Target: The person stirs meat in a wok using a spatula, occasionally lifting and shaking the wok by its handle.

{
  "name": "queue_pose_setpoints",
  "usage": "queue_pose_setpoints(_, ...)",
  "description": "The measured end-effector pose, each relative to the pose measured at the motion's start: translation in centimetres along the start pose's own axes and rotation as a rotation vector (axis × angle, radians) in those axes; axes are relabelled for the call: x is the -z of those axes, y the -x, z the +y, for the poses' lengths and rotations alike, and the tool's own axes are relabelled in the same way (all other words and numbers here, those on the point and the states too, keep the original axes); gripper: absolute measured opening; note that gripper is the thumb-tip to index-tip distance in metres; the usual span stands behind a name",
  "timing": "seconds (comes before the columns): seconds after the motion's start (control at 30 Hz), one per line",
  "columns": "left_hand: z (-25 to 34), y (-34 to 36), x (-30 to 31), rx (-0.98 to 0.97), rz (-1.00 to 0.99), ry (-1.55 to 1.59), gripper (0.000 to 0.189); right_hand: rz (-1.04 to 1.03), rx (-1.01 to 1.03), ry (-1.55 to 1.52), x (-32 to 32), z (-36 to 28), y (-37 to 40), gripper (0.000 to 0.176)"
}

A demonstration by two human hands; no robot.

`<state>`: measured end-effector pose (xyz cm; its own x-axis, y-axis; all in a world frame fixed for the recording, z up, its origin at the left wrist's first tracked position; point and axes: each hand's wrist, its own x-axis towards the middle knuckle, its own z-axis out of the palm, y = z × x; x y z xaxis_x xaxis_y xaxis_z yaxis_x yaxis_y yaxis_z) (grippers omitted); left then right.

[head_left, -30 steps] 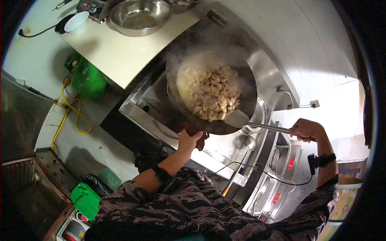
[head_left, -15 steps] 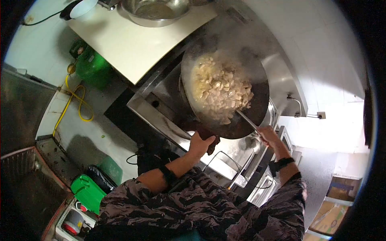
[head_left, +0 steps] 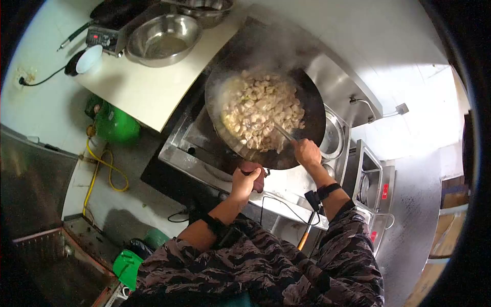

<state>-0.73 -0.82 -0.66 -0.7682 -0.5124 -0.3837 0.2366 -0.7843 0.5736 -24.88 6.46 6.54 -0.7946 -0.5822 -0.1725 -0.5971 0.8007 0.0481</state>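
Note:
A large dark wok (head_left: 314, 105) sits over the stove, steam rising from it. Inside lie many pale, chunky pieces of food (head_left: 263, 105), with a yellowish patch along the left side. My left hand (head_left: 241, 185) is closed around a dark red cloth (head_left: 259, 181) at the wok's near rim, by its handle. In my right hand (head_left: 308, 152) is the metal handle of a long cooking utensil (head_left: 284, 132), slanting down into the food. Food hides the utensil's head.
Left of the wok, a pale worktop (head_left: 148, 92) carries a steel bowl (head_left: 164, 41), a white bowl (head_left: 89, 59) and a control box (head_left: 102, 38). Below it stands a green gas cylinder (head_left: 116, 123) with a yellow hose (head_left: 91, 187). A steel counter (head_left: 409, 220) lies to the right.
My view has shifted, bringing more of the left worktop into sight. My right hand has moved left and closer to the wok, pushing the utensil into the food. My left hand keeps hold of the cloth.

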Motion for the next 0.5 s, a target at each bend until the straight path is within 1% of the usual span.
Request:
queue_pose_setpoints(0.03,-0.2,-0.3,0.2,-0.008,-0.014,-0.008,0.011,0.016,-0.004,-0.007,0.2,0.1,0.4,0.052)
queue_pose_setpoints(0.1,-1.0,-0.6,0.5,0.023,0.086,-0.022,0.01,0.072,0.109,0.123,0.5,0.5,1.6,0.047)
queue_pose_setpoints(0.13,-1.3,-0.6,0.3,-0.012,0.094,-0.044,0.012,0.084,0.167,0.206,1.1,0.7,2.4,0.044)
queue_pose_setpoints(0.17,-0.5,-0.2,-0.2,-0.016,0.082,-0.043,0.012,0.095,0.16,0.21,1.5,1.1,3.2,0.044)
queue_pose_setpoints(0.23,1.1,0.9,-0.9,0.038,0.012,0.056,0.008,0.196,0.22,0.294,2.2,2.2,4.9,0.041)
queue_pose_setpoints(0.27,1.0,0.7,-1.2,0.036,0.07,0.032,0.01,0.161,0.245,0.328,2.9,2.6,5.9,0.04)
queue_pose_setpoints(0.37,1.4,1.2,-1.4,0.039,0.091,-0.008,0.009,0.16,0.279,0.425,5.5,4.3,9.1,0.04)
queue_pose_setpoints(0.4,0.6,0.6,-1.0,0.028,0.124,0.001,0.008,0.175,0.29,0.477,5.8,5.6,9.7,0.042)
queue_pose_setpoints(0.43,0.5,0.6,-1.0,0.032,0.124,0.004,0.008,0.198,0.321,0.485,7.6,5.9,10.8,0.043)
queue_pose_setpoints(0.5,0.7,0.7,-1.1,0.039,0.233,-0.019,0.019,0.22,0.341,0.52,9.7,7.8,11.3,0.041)
